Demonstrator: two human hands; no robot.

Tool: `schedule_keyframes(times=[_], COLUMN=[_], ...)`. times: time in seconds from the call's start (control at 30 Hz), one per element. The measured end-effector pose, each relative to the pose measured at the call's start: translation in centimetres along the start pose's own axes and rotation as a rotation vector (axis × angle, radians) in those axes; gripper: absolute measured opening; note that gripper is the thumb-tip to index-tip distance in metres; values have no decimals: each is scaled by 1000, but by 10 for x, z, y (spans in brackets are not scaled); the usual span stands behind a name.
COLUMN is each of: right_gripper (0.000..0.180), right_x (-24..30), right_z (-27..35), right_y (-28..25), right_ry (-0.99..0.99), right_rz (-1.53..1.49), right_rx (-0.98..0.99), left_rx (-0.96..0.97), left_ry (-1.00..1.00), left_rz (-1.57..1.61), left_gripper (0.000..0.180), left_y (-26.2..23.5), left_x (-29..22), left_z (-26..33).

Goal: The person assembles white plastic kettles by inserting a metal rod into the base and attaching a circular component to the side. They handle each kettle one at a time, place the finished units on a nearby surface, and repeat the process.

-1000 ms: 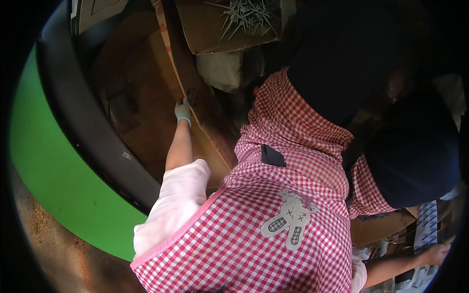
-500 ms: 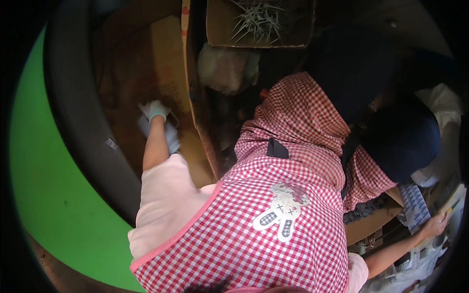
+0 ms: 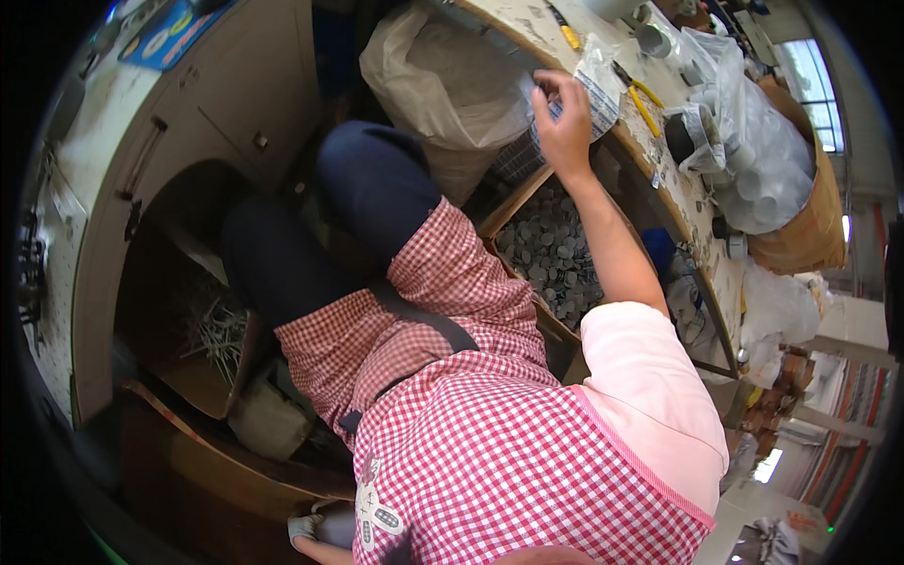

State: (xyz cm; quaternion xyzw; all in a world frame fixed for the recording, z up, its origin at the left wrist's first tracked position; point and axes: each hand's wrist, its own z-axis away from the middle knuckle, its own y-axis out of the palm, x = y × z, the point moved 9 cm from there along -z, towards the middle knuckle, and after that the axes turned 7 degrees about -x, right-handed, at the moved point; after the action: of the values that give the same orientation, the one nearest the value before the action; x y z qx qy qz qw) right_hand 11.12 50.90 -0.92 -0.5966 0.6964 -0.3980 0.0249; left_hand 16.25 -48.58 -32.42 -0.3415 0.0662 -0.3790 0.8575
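My right hand [image 3: 564,125] is bare and raised beside the workbench edge, near a large whitish plastic bag [image 3: 400,71]. Its fingers are bent and the thumb stands apart from them, with nothing plain between. A blue-and-white checked package [image 3: 603,99] lies just behind it. Low at the picture's bottom, my left hand [image 3: 303,530] wears a pale glove, next to a cardboard box [image 3: 207,476]. A pale grey rounded thing [image 3: 336,524] is beside this hand, partly covered by my apron. The left fingers are mostly hidden, so their grip is unclear.
Below my right arm, a box holds many grey discs [image 3: 551,250]. Pliers with yellow handles [image 3: 642,108] lie on the workbench [image 3: 692,212], near bagged clear plastic pieces [image 3: 753,174]. Thin pale sticks [image 3: 218,330] fill another box. A grey cabinet [image 3: 226,104] stands at left.
My view has swung toward the workbench on the right. My right hand has come from low right up beside the plastic bag. My left hand now shows only at the bottom, by the cardboard box.
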Motion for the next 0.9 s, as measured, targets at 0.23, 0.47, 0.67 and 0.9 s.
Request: schedule_keyframes(times=[0.23,0.47,0.67,0.9], right_gripper=[17,55,78,93], right_x=[-72,57,171,287], right_z=[75,89,79,89], right_y=[-21,31,82,88], right_ry=[517,759,827,308], right_rz=[-326,-1058,-1308,-1161], right_rx=[84,596,785,1216], left_rx=[-600,-386,344,-119], left_ry=[851,1356,1987,1711], left_rz=[29,1161,286,558], left_gripper=[51,49,71,85], left_y=[-140,-156,-32,-103], left_x=[-194,-325,-412,-424], left_z=[270,439,510,485])
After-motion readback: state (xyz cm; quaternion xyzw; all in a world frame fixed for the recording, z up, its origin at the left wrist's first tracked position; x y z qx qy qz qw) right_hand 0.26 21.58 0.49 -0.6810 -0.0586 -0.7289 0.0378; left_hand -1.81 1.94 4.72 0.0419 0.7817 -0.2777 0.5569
